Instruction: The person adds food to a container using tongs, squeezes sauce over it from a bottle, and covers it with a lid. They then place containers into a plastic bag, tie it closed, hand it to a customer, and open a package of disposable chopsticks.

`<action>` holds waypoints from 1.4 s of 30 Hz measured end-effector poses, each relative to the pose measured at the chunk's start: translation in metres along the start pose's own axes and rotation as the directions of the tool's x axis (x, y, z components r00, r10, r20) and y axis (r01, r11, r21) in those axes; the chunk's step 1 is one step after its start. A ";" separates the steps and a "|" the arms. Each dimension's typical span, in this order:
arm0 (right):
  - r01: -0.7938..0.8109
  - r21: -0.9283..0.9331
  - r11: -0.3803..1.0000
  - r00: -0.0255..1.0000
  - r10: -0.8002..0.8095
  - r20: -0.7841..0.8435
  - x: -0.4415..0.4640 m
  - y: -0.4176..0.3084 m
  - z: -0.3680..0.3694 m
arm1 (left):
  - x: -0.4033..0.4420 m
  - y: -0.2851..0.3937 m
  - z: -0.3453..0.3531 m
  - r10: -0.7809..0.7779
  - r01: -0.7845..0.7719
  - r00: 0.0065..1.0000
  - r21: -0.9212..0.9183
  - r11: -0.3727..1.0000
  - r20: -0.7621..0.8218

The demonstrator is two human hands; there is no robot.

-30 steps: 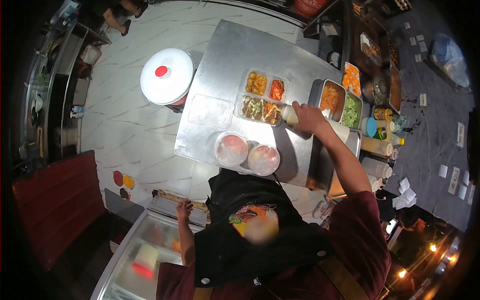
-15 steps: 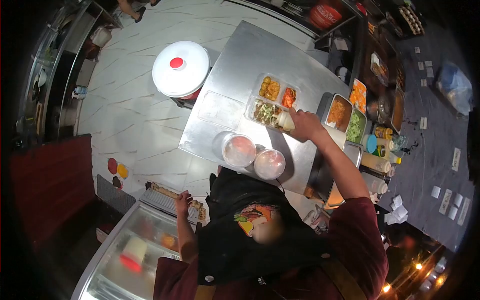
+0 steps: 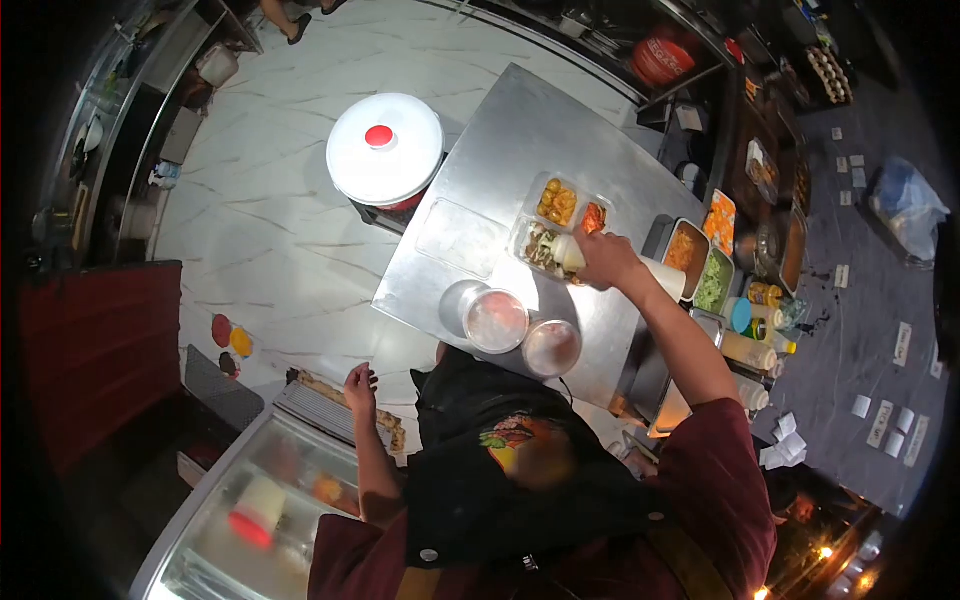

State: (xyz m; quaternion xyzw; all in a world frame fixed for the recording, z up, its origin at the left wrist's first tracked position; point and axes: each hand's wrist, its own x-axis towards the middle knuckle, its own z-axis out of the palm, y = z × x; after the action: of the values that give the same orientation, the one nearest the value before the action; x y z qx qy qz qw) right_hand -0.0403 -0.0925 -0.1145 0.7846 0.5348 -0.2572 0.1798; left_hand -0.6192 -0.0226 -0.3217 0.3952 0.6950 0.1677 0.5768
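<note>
On the steel table (image 3: 585, 115) stands a clear compartment tray (image 3: 541, 186) with small potatoes, kimchi and a sauce-drizzled food in its sections. At the tray's near right corner is my right hand (image 3: 608, 262), fingers curled round a small whitish cup (image 3: 570, 254). The fingertips are partly hidden. A clear flat lid (image 3: 463, 238) lies to the tray's left. Two round lidded tubs (image 3: 496, 321) (image 3: 552, 347) stand at the near edge. My left hand (image 3: 361, 387) hangs beside the table with loosely bent fingers and nothing in it.
A white lidded pot (image 3: 385, 150) stands left of the table. Metal pans of shredded carrot (image 3: 682, 250) and chopped greens (image 3: 711, 283) sit at the right, near sauce bottles (image 3: 750, 350). A glass-topped freezer (image 3: 215, 545) is at lower left. Another person's foot (image 3: 297, 28) shows at the top.
The view has shifted, so the table and pot appear a little right and lower. My right hand stays at the tray with the cup. My left hand is slightly farther from the table.
</note>
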 end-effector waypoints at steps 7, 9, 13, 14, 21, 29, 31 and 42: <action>-0.035 0.185 0.982 0.997 0.046 -0.056 0.001 0.007 -0.014 | 0.035 0.099 0.063 0.457 -0.460 0.879 0.012 0.888 -0.138; -0.013 0.318 0.948 0.996 0.042 -0.083 -0.018 0.011 -0.011 | 0.020 0.156 0.095 0.636 -0.616 0.766 0.176 0.767 -0.094; 0.060 0.680 0.731 0.982 0.080 -0.174 -0.067 0.020 -0.001 | 0.011 0.229 0.155 0.783 -0.809 0.573 0.318 0.493 0.244; 0.109 0.744 0.659 0.969 0.097 -0.227 -0.085 0.015 -0.007 | 0.014 0.237 0.169 0.834 -0.880 0.436 0.356 0.316 0.338; 0.335 0.872 0.358 0.686 0.542 -0.486 -0.221 0.015 0.018 | 0.012 0.249 0.240 0.776 -0.957 0.241 0.275 0.090 0.583; 0.400 0.785 0.473 -0.144 0.879 -0.455 -0.387 0.019 0.059 | 0.023 0.240 0.281 0.736 -0.858 0.504 0.165 0.486 0.452; 0.336 0.722 0.604 -0.352 0.792 -0.499 -0.407 0.040 0.072 | 0.025 0.232 0.275 0.778 -0.859 0.509 0.160 0.486 0.368; 0.161 0.927 0.339 -0.687 0.712 -0.141 -0.355 0.196 0.170 | 0.011 0.155 0.130 0.718 -0.745 0.655 0.357 0.563 0.234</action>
State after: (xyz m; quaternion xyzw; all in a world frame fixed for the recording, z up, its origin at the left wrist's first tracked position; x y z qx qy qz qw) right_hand 0.0014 -0.5232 -0.0381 0.7327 -0.1795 0.4719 -0.4564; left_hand -0.4431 0.0546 -0.2582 0.7670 0.4690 0.2242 0.3760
